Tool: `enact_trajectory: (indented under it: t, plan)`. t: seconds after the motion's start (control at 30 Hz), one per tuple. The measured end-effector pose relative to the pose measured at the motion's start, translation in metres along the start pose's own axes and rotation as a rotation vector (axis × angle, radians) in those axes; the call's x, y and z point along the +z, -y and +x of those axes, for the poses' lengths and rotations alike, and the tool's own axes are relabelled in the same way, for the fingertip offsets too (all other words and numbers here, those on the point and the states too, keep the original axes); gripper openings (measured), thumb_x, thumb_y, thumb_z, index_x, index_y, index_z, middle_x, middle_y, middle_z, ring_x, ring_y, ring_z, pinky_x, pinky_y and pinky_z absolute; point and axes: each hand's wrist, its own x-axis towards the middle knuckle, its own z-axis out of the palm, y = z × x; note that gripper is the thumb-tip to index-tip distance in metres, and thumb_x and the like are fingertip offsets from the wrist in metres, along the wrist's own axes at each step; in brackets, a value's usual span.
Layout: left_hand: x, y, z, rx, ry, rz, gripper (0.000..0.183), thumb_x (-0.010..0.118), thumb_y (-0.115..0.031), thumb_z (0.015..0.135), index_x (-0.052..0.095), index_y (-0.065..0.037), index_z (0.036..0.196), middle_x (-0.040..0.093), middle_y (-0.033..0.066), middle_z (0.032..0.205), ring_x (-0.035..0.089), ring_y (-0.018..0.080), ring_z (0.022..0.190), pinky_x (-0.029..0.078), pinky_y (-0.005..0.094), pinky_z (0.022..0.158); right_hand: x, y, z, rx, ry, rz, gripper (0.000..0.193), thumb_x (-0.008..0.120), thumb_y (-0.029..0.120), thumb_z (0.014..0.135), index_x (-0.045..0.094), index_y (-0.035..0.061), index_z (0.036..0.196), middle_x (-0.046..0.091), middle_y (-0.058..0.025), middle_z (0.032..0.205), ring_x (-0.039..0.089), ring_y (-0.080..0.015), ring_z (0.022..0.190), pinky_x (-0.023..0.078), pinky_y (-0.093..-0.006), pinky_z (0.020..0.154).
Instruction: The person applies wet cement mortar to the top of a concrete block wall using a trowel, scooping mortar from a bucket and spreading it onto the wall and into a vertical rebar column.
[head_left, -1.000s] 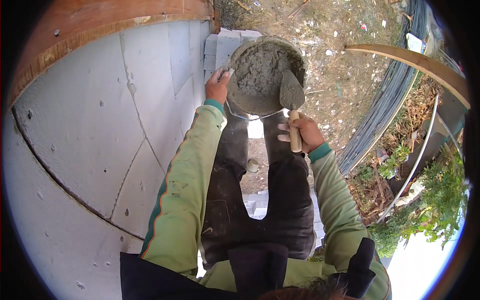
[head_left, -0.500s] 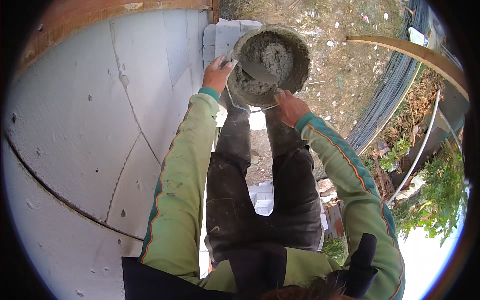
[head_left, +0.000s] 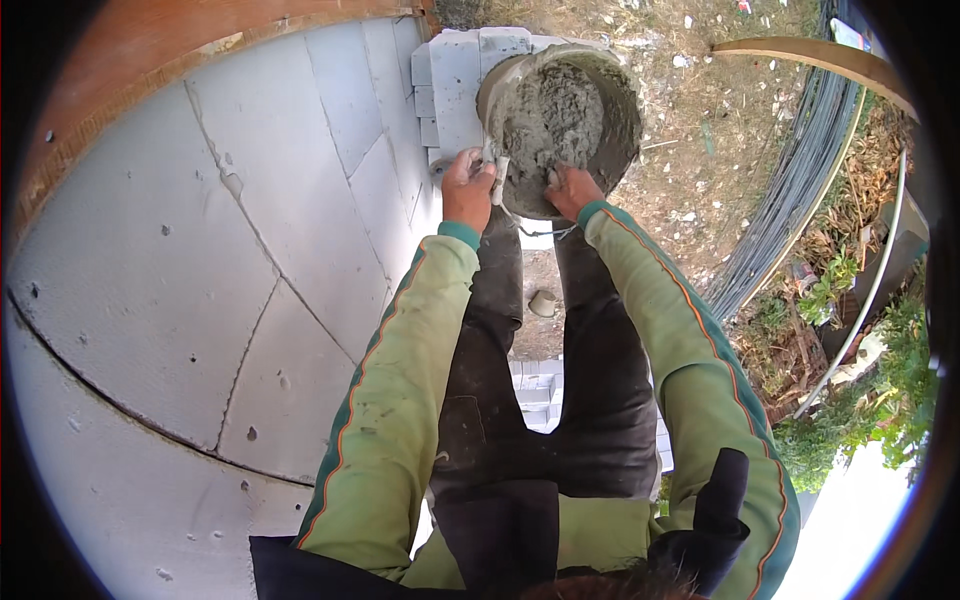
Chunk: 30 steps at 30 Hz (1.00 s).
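Note:
A round bucket (head_left: 622, 150) caked with grey cement holds wet mortar (head_left: 560, 105), and it tilts with its mouth toward me. At its near left rim, my left hand (head_left: 468, 190) is closed round the whitish grip of the bucket handle (head_left: 500, 182). The handle's thin wire loops along the near side of the bucket. My right hand (head_left: 573, 190) reaches over the near rim, fingers closed on the trowel handle. The trowel blade cannot be made out now, apparently down in the mortar.
Pale block wall (head_left: 290, 250) runs along my left, with a wooden board (head_left: 130, 75) above it. White blocks (head_left: 455, 85) are stacked beside the bucket. On the right lie a bundle of dark rods (head_left: 790, 190), a curved wooden strip (head_left: 820, 58) and green plants (head_left: 860, 420).
The trowel blade, in plain view over the mortar before, is no longer distinguishable. My right hand has moved further into the bucket mouth. My left hand and the bucket have shifted right in view.

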Motion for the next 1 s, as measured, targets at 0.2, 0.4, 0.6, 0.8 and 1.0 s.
enact_trajectory:
  t: [0.2, 0.4, 0.6, 0.8, 1.0]
  plan:
    - [-0.032, -0.009, -0.019, -0.331, -0.186, -0.215, 0.046, 0.048, -0.023, 0.1, 0.041, -0.006, 0.143, 0.049, 0.0074, 0.139, 0.049, 0.0191, 0.124, 0.046, 0.0407, 0.095, 0.03, -0.019, -0.036, -0.036, -0.019, 0.351, 0.047, 0.069, 0.028, 0.08, 0.057, -0.0008, 0.115, 0.066, -0.0269, 0.094, 0.064, -0.0438, 0.092, 0.051, -0.0449, 0.081]
    - [-0.03, -0.09, -0.115, -0.193, -0.393, -0.212, 0.063, 0.048, -0.026, 0.1, 0.022, -0.004, 0.152, 0.032, 0.0154, 0.153, 0.043, 0.0289, 0.134, 0.045, 0.0417, 0.099, -0.064, 0.031, -0.104, -0.096, -0.024, 0.179, 0.052, 0.07, 0.025, 0.081, 0.054, 0.002, 0.125, 0.068, -0.0238, 0.096, 0.064, -0.0407, 0.095, 0.05, -0.0433, 0.084]
    - [-0.028, -0.205, -0.271, 0.224, -0.093, -0.083, 0.064, 0.052, -0.022, 0.097, 0.026, 0.002, 0.149, 0.033, 0.0204, 0.151, 0.044, 0.0323, 0.132, 0.043, 0.0433, 0.102, -0.189, 0.116, -0.233, -0.055, 0.15, 0.351, 0.032, 0.073, 0.012, 0.079, 0.057, 0.0015, 0.105, 0.055, -0.0012, 0.073, 0.051, -0.0105, 0.062, 0.045, -0.029, 0.055]
    - [-0.09, -0.363, -0.413, 0.888, -0.1, 0.119, 0.064, 0.064, -0.012, 0.088, 0.035, 0.004, 0.143, 0.039, 0.0287, 0.146, 0.042, 0.0413, 0.135, 0.039, 0.0467, 0.107, -0.278, 0.209, -0.361, -0.203, 0.189, 0.29, 0.029, 0.075, 0.012, 0.076, 0.059, 0.0025, 0.098, 0.062, -0.0058, 0.079, 0.057, -0.0136, 0.07, 0.05, -0.0306, 0.067]
    - [-0.158, -0.397, -0.511, 1.389, -0.834, 0.41, 0.057, 0.054, -0.021, 0.096, 0.035, -0.002, 0.145, 0.032, 0.0312, 0.148, 0.055, 0.0389, 0.12, 0.05, 0.0478, 0.092, -0.374, 0.372, -0.505, -0.315, 0.225, 0.141, 0.028, 0.073, 0.014, 0.082, 0.056, 0.0004, 0.1, 0.06, -0.0053, 0.076, 0.058, -0.0118, 0.063, 0.049, -0.0291, 0.06]
